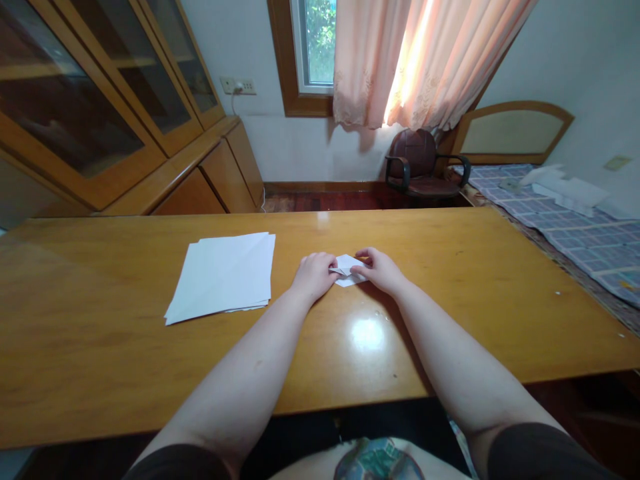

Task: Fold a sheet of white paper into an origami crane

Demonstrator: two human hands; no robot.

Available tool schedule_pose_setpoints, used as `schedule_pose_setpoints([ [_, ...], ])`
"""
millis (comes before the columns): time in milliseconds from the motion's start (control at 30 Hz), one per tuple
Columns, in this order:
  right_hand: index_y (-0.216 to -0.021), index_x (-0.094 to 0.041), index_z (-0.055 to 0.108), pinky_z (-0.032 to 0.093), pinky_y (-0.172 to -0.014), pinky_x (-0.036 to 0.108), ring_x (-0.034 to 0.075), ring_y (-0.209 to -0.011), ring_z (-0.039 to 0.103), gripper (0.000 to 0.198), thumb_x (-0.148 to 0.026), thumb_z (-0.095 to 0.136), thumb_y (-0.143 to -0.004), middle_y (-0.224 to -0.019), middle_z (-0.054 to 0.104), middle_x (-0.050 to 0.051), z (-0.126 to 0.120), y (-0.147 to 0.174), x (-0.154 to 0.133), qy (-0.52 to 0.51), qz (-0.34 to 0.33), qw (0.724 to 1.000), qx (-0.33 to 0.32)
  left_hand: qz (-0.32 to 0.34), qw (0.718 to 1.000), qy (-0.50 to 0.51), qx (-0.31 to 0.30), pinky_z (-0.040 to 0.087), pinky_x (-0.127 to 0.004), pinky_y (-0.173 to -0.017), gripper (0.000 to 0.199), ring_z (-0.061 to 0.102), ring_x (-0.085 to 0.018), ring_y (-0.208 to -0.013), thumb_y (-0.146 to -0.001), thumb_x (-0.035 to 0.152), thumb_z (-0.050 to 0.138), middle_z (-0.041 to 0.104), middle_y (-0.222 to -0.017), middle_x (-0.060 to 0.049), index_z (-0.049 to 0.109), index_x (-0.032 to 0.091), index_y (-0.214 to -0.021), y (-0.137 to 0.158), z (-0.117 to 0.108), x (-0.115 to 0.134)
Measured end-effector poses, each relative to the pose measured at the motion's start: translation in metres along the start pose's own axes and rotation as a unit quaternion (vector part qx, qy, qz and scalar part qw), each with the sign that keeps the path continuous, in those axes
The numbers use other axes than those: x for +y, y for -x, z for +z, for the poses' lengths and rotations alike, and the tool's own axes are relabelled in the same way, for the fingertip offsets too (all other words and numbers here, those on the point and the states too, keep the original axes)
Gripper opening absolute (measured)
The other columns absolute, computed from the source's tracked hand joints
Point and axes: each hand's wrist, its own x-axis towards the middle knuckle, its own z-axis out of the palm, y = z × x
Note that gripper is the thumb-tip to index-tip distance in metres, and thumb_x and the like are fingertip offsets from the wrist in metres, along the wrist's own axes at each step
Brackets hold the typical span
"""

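Note:
A small folded piece of white paper (347,261) lies on the wooden table between my two hands. My left hand (315,275) is closed, its fingers pinching a raised flap at the paper's left side. On the other side, my right hand (380,270) has its thumb over the paper's right part and its fingers curved round the far edge. The underside of the paper and some fingertips are hidden. To the left of my hands is a stack of white paper sheets (225,277), its edges slightly uneven.
The wooden table (125,373) spans the view. Beyond it stand a glass-door cabinet (165,133) at the left, a dark armchair (423,163) below the curtains (370,60), and a bed (565,213) at the right. Tiny white scraps lie near the table's right edge.

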Motion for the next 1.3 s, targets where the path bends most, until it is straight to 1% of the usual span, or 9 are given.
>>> schedule_pose_setpoints([
  [133, -0.095, -0.017, 0.065, 0.040, -0.064, 0.024, 0.014, -0.072, 0.056, 0.030, -0.036, 0.067, -0.073, -0.083, 0.066, 0.003, -0.002, 0.003, -0.005, 0.019, -0.008, 0.999, -0.047, 0.008, 1.000, -0.002, 0.014, 0.041, -0.031, -0.076, 0.009, 0.057, -0.020, -0.085, -0.077, 0.030, 0.062, 0.065, -0.085, -0.002, 0.062, 0.022, -0.081, 0.000, 0.000, -0.002],
  [267, -0.079, -0.016, 0.067, 0.036, -0.056, 0.023, 0.012, -0.061, 0.052, 0.023, -0.039, 0.064, -0.074, -0.066, 0.061, -0.001, -0.002, 0.004, -0.007, 0.009, -0.005, 1.000, -0.015, 0.004, 0.999, 0.013, 0.034, 0.042, -0.033, -0.081, 0.014, 0.057, -0.021, -0.090, -0.078, 0.034, 0.062, 0.065, -0.091, -0.003, 0.062, 0.022, -0.086, 0.001, 0.001, -0.002],
  [367, -0.077, -0.017, 0.069, 0.040, -0.057, 0.023, 0.013, -0.061, 0.054, 0.022, -0.038, 0.061, -0.076, -0.065, 0.063, -0.001, -0.003, 0.005, -0.006, -0.040, -0.016, 0.998, 0.042, -0.002, 0.995, 0.012, 0.099, 0.038, -0.036, -0.096, 0.035, 0.051, -0.023, -0.110, -0.077, 0.036, 0.065, 0.060, -0.117, -0.007, 0.058, 0.022, -0.108, 0.003, -0.003, 0.002],
  [467, -0.076, -0.019, 0.070, 0.046, -0.069, 0.026, 0.015, -0.074, 0.061, 0.017, -0.032, 0.060, -0.078, -0.080, 0.068, 0.003, -0.006, 0.006, -0.003, -0.040, -0.088, 0.988, 0.117, -0.012, 0.987, -0.023, 0.156, 0.021, -0.045, -0.111, 0.067, 0.032, -0.028, -0.132, -0.075, 0.041, 0.067, 0.037, -0.145, -0.011, 0.041, 0.021, -0.134, 0.007, -0.008, 0.008],
  [600, -0.076, -0.023, 0.071, 0.047, -0.083, 0.027, 0.016, -0.092, 0.063, 0.011, -0.021, 0.060, -0.077, -0.102, 0.068, 0.003, -0.007, 0.006, 0.000, 0.037, -0.174, 0.979, 0.103, 0.030, 0.994, -0.061, 0.089, 0.007, -0.050, -0.115, 0.067, 0.023, -0.027, -0.138, -0.079, 0.036, 0.062, 0.038, -0.146, -0.006, 0.036, 0.025, -0.139, 0.008, -0.004, 0.010],
  [800, -0.083, -0.023, 0.070, 0.047, -0.079, 0.026, 0.016, -0.088, 0.065, 0.016, -0.013, 0.062, -0.073, -0.098, 0.071, 0.003, -0.003, 0.004, 0.001, 0.128, -0.157, 0.978, -0.043, 0.057, 0.994, -0.029, -0.087, 0.030, -0.040, -0.109, 0.046, 0.040, -0.023, -0.130, -0.090, 0.031, 0.043, 0.045, -0.142, -0.007, 0.044, 0.021, -0.135, 0.005, 0.014, 0.002],
  [967, -0.082, -0.021, 0.070, 0.046, -0.077, 0.026, 0.016, -0.085, 0.064, 0.008, -0.023, 0.066, -0.076, -0.097, 0.070, 0.005, -0.006, 0.003, 0.001, 0.117, -0.157, 0.978, -0.076, 0.044, 0.986, -0.020, -0.157, 0.022, -0.044, -0.112, 0.062, 0.025, -0.026, -0.139, -0.088, 0.042, 0.047, 0.027, -0.151, -0.011, 0.032, 0.017, -0.143, 0.006, 0.012, 0.004],
  [1100, -0.074, -0.021, 0.072, 0.043, -0.082, 0.030, 0.018, -0.086, 0.060, 0.007, -0.028, 0.069, -0.075, -0.093, 0.070, 0.005, -0.010, 0.000, 0.001, 0.166, -0.181, 0.968, -0.053, 0.030, 0.987, 0.004, -0.157, 0.022, -0.044, -0.112, 0.059, 0.024, -0.027, -0.139, -0.088, 0.042, 0.047, 0.029, -0.150, -0.011, 0.036, 0.018, -0.141, 0.006, 0.011, 0.004],
  [1300, -0.076, -0.023, 0.074, 0.039, -0.081, 0.033, 0.020, -0.088, 0.054, 0.012, -0.035, 0.069, -0.076, -0.094, 0.066, 0.006, -0.014, 0.002, -0.002, 0.221, -0.156, 0.963, -0.011, 0.037, 0.994, 0.063, -0.081, 0.042, -0.031, -0.095, 0.024, 0.054, -0.021, -0.114, -0.086, 0.032, 0.052, 0.064, -0.116, -0.008, 0.069, 0.022, -0.100, -0.001, 0.011, 0.003],
])
